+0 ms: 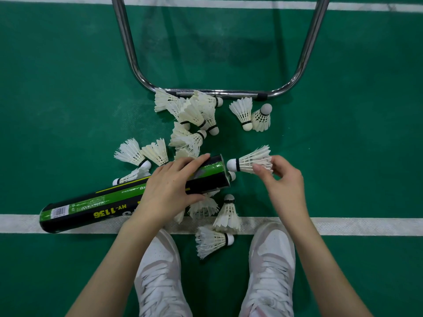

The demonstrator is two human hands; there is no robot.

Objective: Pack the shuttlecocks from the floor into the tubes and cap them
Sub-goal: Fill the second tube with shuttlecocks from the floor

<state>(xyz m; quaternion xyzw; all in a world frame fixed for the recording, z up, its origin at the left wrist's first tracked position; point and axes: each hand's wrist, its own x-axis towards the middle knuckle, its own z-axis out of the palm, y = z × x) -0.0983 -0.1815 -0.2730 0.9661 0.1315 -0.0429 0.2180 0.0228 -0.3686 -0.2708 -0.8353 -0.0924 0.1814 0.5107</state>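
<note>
Head view: my left hand [170,191] wraps the tube [128,197] mid-frame, tilting its open mouth right, so the shuttlecock [249,162] pinched by my right hand [282,184] enters cork-first; the rest litter the floor [68,110].

Black-green tube [96,202] tilted, uncapped; white shuttlecock [249,162] cork-first at mouth, others scattered on floor.

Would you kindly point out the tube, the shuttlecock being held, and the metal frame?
tube [91,203]: head view, on the green printed side of its body.
held shuttlecock [248,162]: head view, on its feather skirt near the cork.
metal frame [217,91]: head view, on the lower crossbar.
</note>
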